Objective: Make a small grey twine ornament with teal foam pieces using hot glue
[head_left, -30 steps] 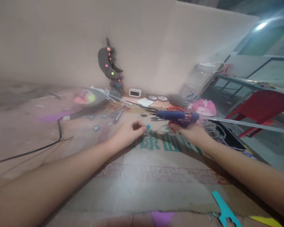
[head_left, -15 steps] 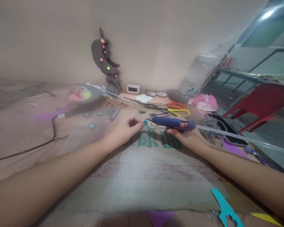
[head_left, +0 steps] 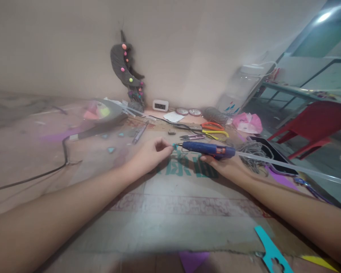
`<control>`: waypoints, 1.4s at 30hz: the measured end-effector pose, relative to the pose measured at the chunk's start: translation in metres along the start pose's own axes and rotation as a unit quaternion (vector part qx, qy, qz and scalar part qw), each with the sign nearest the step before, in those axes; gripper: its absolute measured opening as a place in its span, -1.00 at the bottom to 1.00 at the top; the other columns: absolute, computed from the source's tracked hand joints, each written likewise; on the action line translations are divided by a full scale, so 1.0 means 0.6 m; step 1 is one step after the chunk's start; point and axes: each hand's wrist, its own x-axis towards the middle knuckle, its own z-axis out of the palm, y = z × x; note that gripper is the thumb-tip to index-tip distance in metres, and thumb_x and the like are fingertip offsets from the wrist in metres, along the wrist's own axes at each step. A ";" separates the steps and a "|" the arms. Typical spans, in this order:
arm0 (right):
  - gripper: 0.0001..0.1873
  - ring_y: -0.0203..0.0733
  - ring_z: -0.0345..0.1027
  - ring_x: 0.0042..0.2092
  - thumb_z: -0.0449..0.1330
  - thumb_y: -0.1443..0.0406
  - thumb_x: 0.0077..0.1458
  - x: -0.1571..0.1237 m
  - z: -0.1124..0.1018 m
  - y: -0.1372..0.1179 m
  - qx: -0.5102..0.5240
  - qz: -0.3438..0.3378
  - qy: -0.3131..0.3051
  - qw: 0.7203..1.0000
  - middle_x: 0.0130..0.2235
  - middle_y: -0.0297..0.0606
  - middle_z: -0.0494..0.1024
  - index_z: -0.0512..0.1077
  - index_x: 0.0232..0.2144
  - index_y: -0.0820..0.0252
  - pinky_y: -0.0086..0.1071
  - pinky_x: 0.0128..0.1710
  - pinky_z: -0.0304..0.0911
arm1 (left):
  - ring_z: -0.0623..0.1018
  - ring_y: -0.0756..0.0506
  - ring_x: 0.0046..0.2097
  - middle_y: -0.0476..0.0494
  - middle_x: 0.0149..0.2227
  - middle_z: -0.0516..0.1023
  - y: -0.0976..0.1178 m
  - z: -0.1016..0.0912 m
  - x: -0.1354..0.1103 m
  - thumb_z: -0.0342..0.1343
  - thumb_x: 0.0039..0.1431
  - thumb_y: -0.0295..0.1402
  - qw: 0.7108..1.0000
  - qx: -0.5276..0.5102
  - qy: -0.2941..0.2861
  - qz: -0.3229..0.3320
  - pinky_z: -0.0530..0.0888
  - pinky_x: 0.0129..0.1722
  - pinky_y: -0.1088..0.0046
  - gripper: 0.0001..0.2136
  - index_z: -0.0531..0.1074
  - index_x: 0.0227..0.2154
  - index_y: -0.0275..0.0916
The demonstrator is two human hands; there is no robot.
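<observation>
In my right hand [head_left: 220, 163] is a blue hot glue gun [head_left: 206, 149], its nozzle pointing left and a long clear glue stick [head_left: 284, 165] running out of its back. My left hand [head_left: 156, 151] pinches a tiny teal piece [head_left: 174, 145] between thumb and fingertips. The nozzle tip is at this piece; whether they touch I cannot tell. Both hands are above a printed cardboard sheet [head_left: 170, 235]. Small teal pieces, one a triangle [head_left: 110, 150], lie left of my left hand.
Behind the hands lie orange-handled scissors [head_left: 213, 126], yellow-handled pliers [head_left: 216, 134] and a white clock [head_left: 160, 105]. Grey yarn [head_left: 254, 155] and a phone [head_left: 275, 157] are at the right. A teal cutout [head_left: 272, 250] lies in front. A yarn-wrapped crescent [head_left: 121, 68] hangs on the wall.
The glue gun nozzle and the teal piece have come closer together, and less of the piece shows. Both hands otherwise keep their places; the view has shifted slightly.
</observation>
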 end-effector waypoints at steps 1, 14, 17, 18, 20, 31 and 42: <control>-0.73 -0.10 0.39 -0.40 0.22 0.04 0.04 0.000 0.000 -0.001 0.000 -0.001 -0.002 1.000 -0.48 -0.28 0.49 0.36 -0.48 0.08 -0.28 -0.41 0.34 | 0.46 0.00 -0.44 -0.01 -0.46 0.50 0.000 0.000 0.000 0.14 0.14 -0.19 1.000 -0.001 -0.002 -0.004 0.35 -0.43 0.49 -0.81 0.42 -0.41 -0.22; -0.76 -0.10 0.42 -0.39 0.22 0.08 0.03 -0.001 0.001 0.000 -0.005 -0.006 0.012 1.000 -0.47 -0.28 0.53 0.39 -0.47 0.08 -0.30 -0.40 0.36 | 0.46 0.00 -0.43 -0.01 -0.47 0.49 0.001 0.001 0.003 0.15 0.12 -0.23 1.000 -0.013 0.008 -0.003 0.34 -0.41 0.48 -0.83 0.41 -0.41 -0.24; -0.79 -0.09 0.43 -0.38 0.22 0.10 0.03 -0.001 0.003 0.002 -0.004 -0.003 0.013 1.000 -0.45 -0.27 0.54 0.41 -0.45 0.09 -0.29 -0.39 0.36 | 0.45 0.00 -0.42 0.00 -0.46 0.48 0.003 0.000 0.002 0.15 0.11 -0.24 1.000 -0.006 0.009 -0.001 0.34 -0.40 0.48 -0.84 0.41 -0.42 -0.24; -0.80 -0.08 0.43 -0.38 0.22 0.10 0.03 -0.001 0.003 0.003 -0.004 0.000 0.011 1.000 -0.44 -0.27 0.54 0.41 -0.44 0.09 -0.29 -0.39 0.36 | 0.45 0.00 -0.42 0.00 -0.46 0.49 0.003 0.000 0.002 0.15 0.11 -0.24 1.000 -0.005 0.008 0.000 0.34 -0.40 0.48 -0.84 0.42 -0.42 -0.24; -0.80 -0.08 0.44 -0.38 0.22 0.10 0.03 -0.001 0.003 0.004 -0.002 0.004 0.008 1.000 -0.43 -0.27 0.54 0.41 -0.44 0.09 -0.28 -0.38 0.36 | 0.45 0.00 -0.41 -0.01 -0.45 0.49 0.001 0.000 0.002 0.15 0.11 -0.23 1.000 -0.006 0.006 0.000 0.35 -0.39 0.48 -0.83 0.41 -0.41 -0.24; -0.79 -0.07 0.45 -0.37 0.24 0.09 0.06 -0.003 0.007 0.014 -0.003 0.003 0.007 1.000 -0.44 -0.28 0.56 0.45 -0.42 0.08 -0.28 -0.38 0.38 | 0.44 0.01 -0.47 0.00 -0.49 0.47 0.004 0.002 -0.001 0.15 0.10 -0.24 1.000 -0.028 0.002 -0.013 0.33 -0.47 0.51 -0.84 0.38 -0.43 -0.22; -0.79 -0.07 0.46 -0.35 0.24 0.09 0.06 -0.003 0.005 0.013 -0.003 0.004 -0.001 1.000 -0.43 -0.29 0.57 0.46 -0.40 0.08 -0.28 -0.35 0.38 | 0.45 0.00 -0.45 0.00 -0.49 0.48 0.003 0.002 0.001 0.17 0.07 -0.25 1.000 -0.016 0.006 -0.004 0.35 -0.44 0.50 -0.84 0.40 -0.44 -0.23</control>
